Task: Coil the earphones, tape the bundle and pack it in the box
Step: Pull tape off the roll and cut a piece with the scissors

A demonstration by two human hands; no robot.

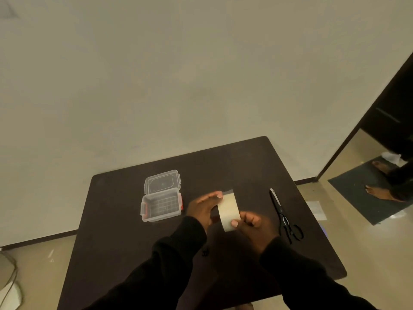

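Note:
A pale cream strip of tape (228, 210) is stretched between my two hands above the dark table (125, 242). My left hand (202, 209) holds its far end, where the roll is mostly hidden behind the fingers. My right hand (253, 227) pinches the near end with thumb and fingers. A small clear plastic box (161, 205) with red latches stands open to the left of my hands, its lid (162, 182) folded back. A small black piece, possibly part of the earphones (204, 252), shows between my sleeves; the rest is hidden.
Black scissors (283, 214) lie on the table to the right of my hands. Another person's bare feet (380, 180) stand on a dark mat (366, 198) by the doorway at the right. A paper sheet (317, 209) lies on the floor.

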